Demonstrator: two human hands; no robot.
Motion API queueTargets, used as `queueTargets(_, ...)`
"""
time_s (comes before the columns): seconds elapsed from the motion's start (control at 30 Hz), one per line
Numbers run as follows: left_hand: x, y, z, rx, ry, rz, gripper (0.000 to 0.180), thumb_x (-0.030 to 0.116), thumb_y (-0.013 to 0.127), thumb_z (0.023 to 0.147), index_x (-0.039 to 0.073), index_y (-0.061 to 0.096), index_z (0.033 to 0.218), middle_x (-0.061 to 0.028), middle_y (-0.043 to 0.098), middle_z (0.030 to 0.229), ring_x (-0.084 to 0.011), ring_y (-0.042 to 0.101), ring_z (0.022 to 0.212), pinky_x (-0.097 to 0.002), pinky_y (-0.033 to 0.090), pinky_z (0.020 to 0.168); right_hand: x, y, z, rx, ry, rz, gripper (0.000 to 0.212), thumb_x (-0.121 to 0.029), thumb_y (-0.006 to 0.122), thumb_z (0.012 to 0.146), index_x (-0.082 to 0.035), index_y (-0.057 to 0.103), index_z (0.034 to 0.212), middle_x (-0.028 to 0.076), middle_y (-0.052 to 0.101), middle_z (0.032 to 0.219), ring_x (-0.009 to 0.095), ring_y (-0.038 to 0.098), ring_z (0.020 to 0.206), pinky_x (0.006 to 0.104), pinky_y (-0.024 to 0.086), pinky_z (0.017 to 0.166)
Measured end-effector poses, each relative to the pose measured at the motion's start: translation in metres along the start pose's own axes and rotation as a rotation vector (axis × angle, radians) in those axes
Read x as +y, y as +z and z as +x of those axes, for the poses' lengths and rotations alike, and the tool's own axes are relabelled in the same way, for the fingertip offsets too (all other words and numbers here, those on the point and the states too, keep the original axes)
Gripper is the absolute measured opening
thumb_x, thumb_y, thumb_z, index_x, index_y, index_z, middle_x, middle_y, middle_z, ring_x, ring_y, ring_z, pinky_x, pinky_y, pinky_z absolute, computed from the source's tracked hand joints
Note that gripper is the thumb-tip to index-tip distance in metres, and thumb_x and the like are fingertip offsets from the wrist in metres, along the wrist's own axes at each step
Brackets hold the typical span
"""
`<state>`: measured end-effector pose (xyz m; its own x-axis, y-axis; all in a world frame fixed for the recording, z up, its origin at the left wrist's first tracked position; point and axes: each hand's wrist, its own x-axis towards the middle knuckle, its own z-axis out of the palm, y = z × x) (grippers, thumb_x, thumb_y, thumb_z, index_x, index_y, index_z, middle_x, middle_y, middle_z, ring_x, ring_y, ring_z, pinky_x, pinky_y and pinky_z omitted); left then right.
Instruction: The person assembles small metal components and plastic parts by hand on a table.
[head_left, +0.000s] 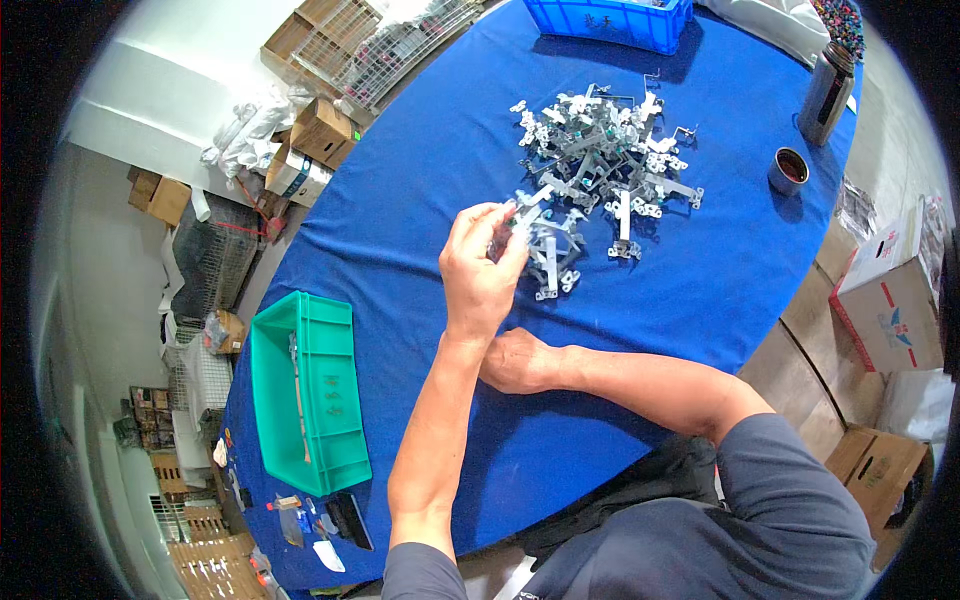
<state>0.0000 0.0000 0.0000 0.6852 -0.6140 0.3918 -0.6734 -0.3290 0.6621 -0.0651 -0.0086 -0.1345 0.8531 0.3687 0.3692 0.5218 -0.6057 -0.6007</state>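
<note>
My left hand reaches over the blue cloth, thumb and fingers pinched at the near left edge of a heap of silvery metal brackets. A metal bracket shows at its fingertips, slightly blurred. Just right of that hand lie several more loose brackets, apart from the main heap. My right hand rests on the cloth behind the left wrist, its fingers curled closed. The left forearm partly covers it, and whatever it may hold is hidden.
A green plastic crate with a long thin piece inside stands at left. Near it lie a dark phone-like slab and small tools. A blue crate stands at the far edge; a bottle and cup stand at right.
</note>
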Motion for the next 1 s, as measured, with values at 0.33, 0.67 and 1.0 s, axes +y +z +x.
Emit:
queueTargets(0.33,-0.003,-0.006,-0.012,0.060,0.471,0.159,0.036,-0.007,0.067,0.081,0.001,0.068,0.116,-0.0119,0.063,0.112,-0.0234,0.066,0.094,-0.0314,0.055,0.080,0.012,0.035,0.015,0.243,-0.101,0.069,0.012,-0.012,0.055,0.085,-0.003,0.062,0.088,0.017,0.068,0.076,0.038,0.068,0.066,0.0483,0.053,0.052)
queueTargets(0.67,0.007,-0.023,-0.001,0.256,0.059,-0.268,0.034,-0.008,0.068,0.085,0.001,0.067,0.117,-0.0038,0.066,0.109,-0.0123,0.064,0.094,-0.0250,0.053,0.082,-0.008,0.000,0.006,0.125,-0.047,0.154,0.012,-0.014,0.053,0.089,-0.002,0.055,0.089,0.020,0.064,0.077,0.040,0.066,0.066,0.0504,0.053,0.053)
queueTargets(1.0,-0.048,-0.092,-0.034,0.456,-0.290,-0.979,0.036,-0.011,0.062,0.084,-0.002,0.063,0.119,-0.0102,0.069,0.107,-0.0190,0.068,0.092,-0.0335,0.059,0.082,-0.019,-0.029,0.000,0.013,0.074,0.154,0.018,-0.018,0.054,0.092,0.000,0.052,0.091,0.023,0.063,0.085,0.044,0.065,0.075,0.0549,0.052,0.064)
